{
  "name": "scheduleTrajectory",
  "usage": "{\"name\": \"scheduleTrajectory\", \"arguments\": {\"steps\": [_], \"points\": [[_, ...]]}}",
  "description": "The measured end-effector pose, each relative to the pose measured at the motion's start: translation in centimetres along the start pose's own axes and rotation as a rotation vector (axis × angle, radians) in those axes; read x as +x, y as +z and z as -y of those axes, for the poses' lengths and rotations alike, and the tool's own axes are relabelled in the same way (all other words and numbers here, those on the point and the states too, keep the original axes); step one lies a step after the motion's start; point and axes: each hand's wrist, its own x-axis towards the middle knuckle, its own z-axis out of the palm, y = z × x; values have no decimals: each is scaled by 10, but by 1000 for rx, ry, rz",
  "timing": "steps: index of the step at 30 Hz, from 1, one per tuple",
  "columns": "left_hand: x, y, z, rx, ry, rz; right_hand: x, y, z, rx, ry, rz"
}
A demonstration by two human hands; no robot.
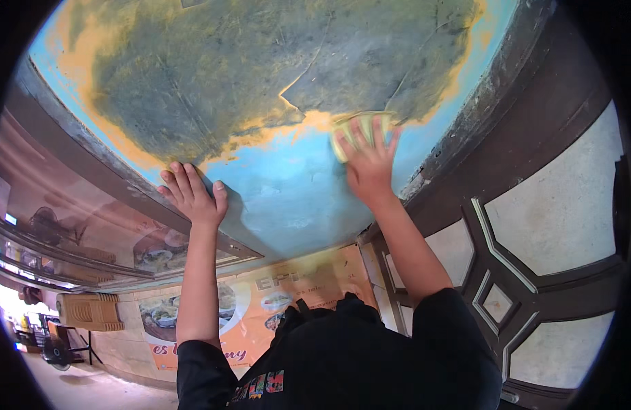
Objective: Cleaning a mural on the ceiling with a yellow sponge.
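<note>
My right hand (370, 160) presses a pale yellow sheet (342, 146) flat against the wall, its fingers spread over it. Whether the sheet is cloth or sandpaper I cannot make out. My left hand (196, 195) rests on the wall, lower and to the left, holding nothing, with its fingers out and thumb apart. Both touch a wall panel of light blue paint (288, 195). Above them spreads a large dark grey patch (220, 75) with cracks and an orange-yellow rim. The right fingertips lie at the patch's lower edge.
On the right stands a dark door (568, 297) with pale panels. A glossy pane (76, 184) in a dark frame runs along the left. Below hangs an orange banner (343, 273) with food pictures. Brown plastic stools (90, 311) and a black fan (56, 352) are at lower left.
</note>
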Motion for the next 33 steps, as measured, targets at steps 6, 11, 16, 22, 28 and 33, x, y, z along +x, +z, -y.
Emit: {"name": "scheduleTrajectory", "arguments": {"steps": [6, 11, 16, 22, 28, 33], "points": [[2, -2, -3, 4, -2, 0, -21, -2, -36, 2, 178, -39], [2, -1, -9, 13, -4, 3, -36, -9, -54, -33, 187, 18], [3, -5, -6, 2, -12, 5, -30, -9, -57, 23, 288, -119], [3, -5, 3, -7, -12, 9, -24, -8, -51, 116, 371, -205], [3, -8, 10, 21, 9, 11, -24, -8, -49, 5, 338, -153], [3, -7, 11, 14, 10, 4, -25, -5, -44, -30, 231, -131]]}}
